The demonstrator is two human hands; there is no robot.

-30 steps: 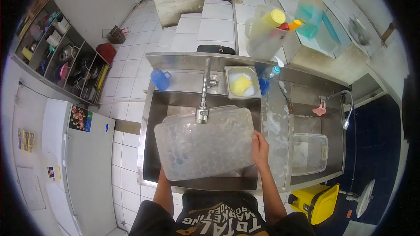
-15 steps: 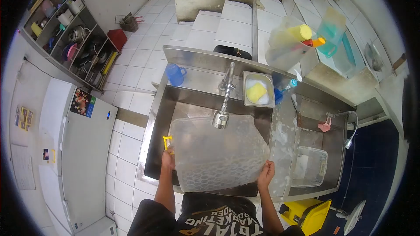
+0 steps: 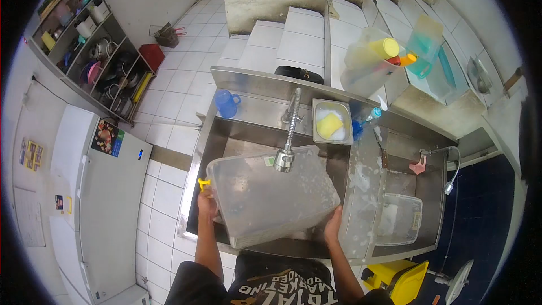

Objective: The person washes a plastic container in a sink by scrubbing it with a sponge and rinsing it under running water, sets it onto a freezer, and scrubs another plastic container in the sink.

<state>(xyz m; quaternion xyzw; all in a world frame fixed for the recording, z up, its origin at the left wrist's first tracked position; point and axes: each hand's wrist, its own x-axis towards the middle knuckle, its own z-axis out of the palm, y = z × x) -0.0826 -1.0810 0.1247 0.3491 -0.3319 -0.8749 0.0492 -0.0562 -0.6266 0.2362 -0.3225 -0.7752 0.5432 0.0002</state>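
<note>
A large translucent plastic storage box (image 3: 271, 197) is held tilted over the left sink basin (image 3: 240, 142), its broad face turned up beneath the faucet head (image 3: 283, 161). My left hand (image 3: 208, 203) grips the box's left side, next to a yellow latch (image 3: 204, 184). Against the lower right edge, my right hand (image 3: 333, 226) is closed on the box, with some fingers hidden behind it. A small green label (image 3: 270, 161) shows near the top of the box. Whether water is running cannot be made out.
A blue mug (image 3: 227, 104) stands on the left ledge. Behind the basin, a metal pan (image 3: 316, 135) holds a yellow sponge (image 3: 328, 125) in suds. A knife (image 3: 384, 155) lies on the divider. Another clear box (image 3: 399, 220) sits in the right basin; a yellow bin (image 3: 389, 274) stands below.
The box has turned and shifted slightly left, with its right side lower. My left hand has moved left and down with it; my right hand has moved slightly left.
</note>
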